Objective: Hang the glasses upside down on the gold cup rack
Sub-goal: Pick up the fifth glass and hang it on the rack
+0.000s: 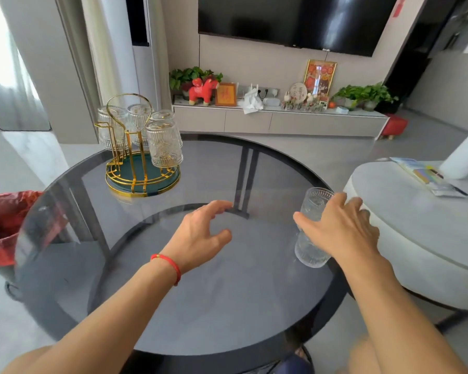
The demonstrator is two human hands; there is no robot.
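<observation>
Clear ribbed glass tumbler (312, 228) stands upright at the round smoked-glass surface's (200, 306) right edge; my right hand (341, 230) wraps it. My left hand (200, 236) hovers open, empty, well apart from the gold wire cup rack (135, 157).

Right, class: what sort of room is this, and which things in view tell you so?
Most likely a home living room: a large black wall-mounted television, a long low grey media cabinet carrying potted plants and ornaments, and a round smoked-glass coffee table.

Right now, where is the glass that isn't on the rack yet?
In the head view, the loose glass stands upright near the table's right edge, with the right hand around it.
</observation>
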